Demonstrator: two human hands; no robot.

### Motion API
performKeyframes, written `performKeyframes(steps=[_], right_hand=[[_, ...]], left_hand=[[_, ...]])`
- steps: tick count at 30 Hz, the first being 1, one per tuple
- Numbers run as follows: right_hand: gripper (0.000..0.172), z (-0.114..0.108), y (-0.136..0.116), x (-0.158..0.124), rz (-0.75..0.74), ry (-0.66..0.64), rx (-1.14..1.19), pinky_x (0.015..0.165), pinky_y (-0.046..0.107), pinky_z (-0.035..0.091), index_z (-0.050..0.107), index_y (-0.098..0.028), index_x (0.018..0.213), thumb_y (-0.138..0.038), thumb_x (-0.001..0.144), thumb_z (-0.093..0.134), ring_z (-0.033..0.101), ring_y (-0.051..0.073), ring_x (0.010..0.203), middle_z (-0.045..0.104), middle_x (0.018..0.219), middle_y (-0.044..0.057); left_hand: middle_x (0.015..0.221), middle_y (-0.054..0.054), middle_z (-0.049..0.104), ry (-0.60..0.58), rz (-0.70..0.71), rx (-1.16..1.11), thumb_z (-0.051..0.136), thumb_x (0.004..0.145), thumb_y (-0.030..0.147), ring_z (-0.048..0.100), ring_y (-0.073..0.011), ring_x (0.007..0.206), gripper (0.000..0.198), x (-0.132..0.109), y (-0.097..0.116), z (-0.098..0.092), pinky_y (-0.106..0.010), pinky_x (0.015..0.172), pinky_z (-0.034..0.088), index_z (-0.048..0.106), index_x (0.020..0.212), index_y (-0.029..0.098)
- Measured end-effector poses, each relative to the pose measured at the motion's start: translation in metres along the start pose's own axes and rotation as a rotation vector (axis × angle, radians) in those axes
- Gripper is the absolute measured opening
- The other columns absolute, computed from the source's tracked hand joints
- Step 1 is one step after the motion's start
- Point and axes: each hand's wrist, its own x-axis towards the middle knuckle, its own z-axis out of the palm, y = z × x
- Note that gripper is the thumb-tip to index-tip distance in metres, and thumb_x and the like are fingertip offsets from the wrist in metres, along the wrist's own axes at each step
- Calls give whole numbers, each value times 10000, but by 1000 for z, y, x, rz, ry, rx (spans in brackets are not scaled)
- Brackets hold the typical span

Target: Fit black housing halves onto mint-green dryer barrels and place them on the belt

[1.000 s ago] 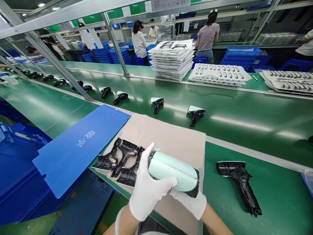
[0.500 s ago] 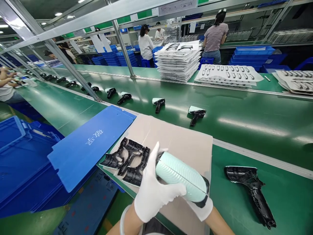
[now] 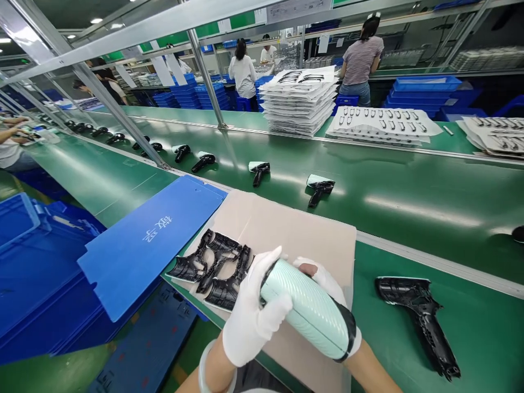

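Both my gloved hands hold a mint-green ribbed housing [image 3: 307, 311] with a black end ring, low in the middle of the view. My left hand [image 3: 251, 316] wraps its near side, fingers closed round it. My right hand [image 3: 323, 281] grips it from behind and beneath, mostly hidden by the housing. Under them lies a beige cardboard sheet [image 3: 295, 229]. On the sheet, left of my hands, rest black plastic shell halves [image 3: 215, 270]. A further black pistol-shaped shell [image 3: 417, 316] lies on the green table to the right.
A blue corrugated sheet [image 3: 151, 240] overlaps the cardboard's left edge, with blue crates [image 3: 28, 256] below it. Several assembled mint-and-black units [image 3: 319, 188] ride the green conveyor [image 3: 409, 207] beyond. White tray stacks [image 3: 298, 98] and other people stand at the far line.
The housing has turned so its black end tips down to the right, and my right hand has come up behind it. The units on the conveyor have drifted left.
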Motion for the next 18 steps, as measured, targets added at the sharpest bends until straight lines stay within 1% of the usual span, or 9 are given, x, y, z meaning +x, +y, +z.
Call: performKeyframes(steps=[2, 3, 4, 5, 7, 9, 12, 13, 18], right_hand=[[149, -8, 3, 2, -153, 89, -231, 946, 434, 476, 598, -262, 748, -269, 851, 491, 613, 248, 949, 639, 864, 41], [143, -11, 6, 4, -220, 133, -324, 1025, 478, 433, 631, -261, 803, -239, 832, 493, 603, 272, 1069, 670, 969, 55], [178, -15, 8, 6, -283, 174, -403, 1079, 514, 390, 657, -258, 866, -214, 822, 490, 574, 289, 1172, 680, 1074, 66], [225, -17, 11, 8, -368, 220, -515, 1095, 530, 381, 670, -257, 910, -196, 828, 470, 558, 291, 1223, 681, 1145, 70], [282, -21, 13, 12, -524, 319, -746, 1051, 516, 446, 680, -250, 918, -178, 860, 413, 592, 280, 1204, 694, 1171, 76], [285, -23, 11, 16, -554, 419, -873, 974, 491, 513, 685, -238, 904, -208, 890, 402, 642, 283, 1119, 716, 1117, 91], [271, -25, 0, 18, -529, 498, -927, 935, 500, 531, 690, -218, 992, -281, 922, 437, 657, 305, 1058, 719, 1084, 111], [267, -25, -5, 18, -556, 521, -944, 929, 508, 529, 686, -209, 1019, -295, 930, 449, 653, 312, 1048, 713, 1084, 119], [198, -28, -23, 16, -840, 662, -1088, 882, 527, 528, 624, -170, 1087, -235, 913, 556, 610, 314, 998, 677, 1072, 159]], left_hand=[[1386, -52, 488, -30, -17, -26, 693, 812, 620, 494, -334, 1267, 720, 1, -3, -1, -461, 1044, 409, 432, 1439, 381], [1377, -47, 493, -40, -17, -40, 731, 759, 644, 501, -340, 1256, 783, 1, -4, -1, -465, 1036, 413, 431, 1436, 393], [1370, -42, 499, -44, -13, -54, 754, 718, 662, 505, -343, 1251, 828, 2, -5, -1, -470, 1033, 415, 430, 1433, 402], [1370, -39, 500, -46, -11, -67, 769, 688, 671, 506, -345, 1249, 859, 2, -5, -1, -473, 1033, 415, 428, 1432, 409], [1376, -37, 494, -52, -12, -83, 787, 651, 679, 511, -347, 1243, 897, 3, -4, 0, -480, 1036, 415, 427, 1430, 417], [1390, -39, 486, -64, -24, -80, 791, 641, 681, 508, -347, 1252, 916, 3, -3, 0, -488, 1048, 406, 418, 1435, 418], [1396, -50, 491, -74, -25, -54, 786, 622, 701, 493, -353, 1282, 947, 4, 1, -1, -497, 1074, 386, 414, 1437, 397], [1395, -55, 494, -75, -24, -47, 787, 611, 708, 491, -357, 1286, 960, 4, 2, -2, -499, 1080, 382, 417, 1435, 384], [1423, -79, 478, -85, -58, -19, 827, 565, 694, 473, -376, 1315, 1025, 4, 5, -3, -496, 1091, 392, 424, 1438, 339]])
